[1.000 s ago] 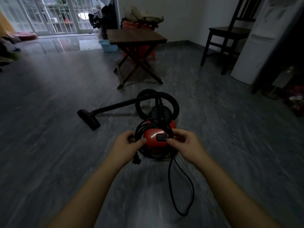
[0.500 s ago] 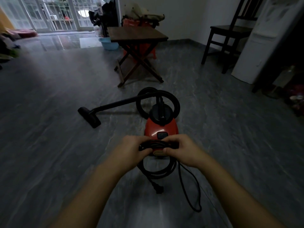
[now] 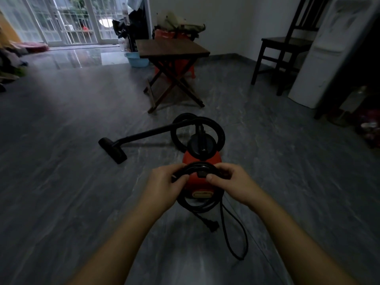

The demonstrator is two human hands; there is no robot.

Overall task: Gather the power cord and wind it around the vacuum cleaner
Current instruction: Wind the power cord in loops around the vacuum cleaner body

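Observation:
A small red vacuum cleaner (image 3: pixel 202 159) stands on the grey floor in front of me, its black hose (image 3: pixel 218 130) looped behind it and its floor nozzle (image 3: pixel 113 150) lying to the left. I hold the coiled black power cord (image 3: pixel 197 206) over the near end of the red body. My left hand (image 3: pixel 164 186) grips the left side of the coil, my right hand (image 3: pixel 234 182) grips the right side. The plug (image 3: pixel 213 225) hangs below the coil, and a loose loop of cord (image 3: pixel 236 239) trails on the floor to the right.
A folding wooden table (image 3: pixel 172 50) stands behind the vacuum, with a blue basin (image 3: pixel 136 59) beside it. A dark chair (image 3: pixel 285 44) and a white appliance (image 3: pixel 329 54) are at the right wall. Glass doors (image 3: pixel 67 19) are at the back left.
The coil was first lifted off the top of the red body and pulled toward me; since then both hands have raised its top edge back up against the vacuum's near end.

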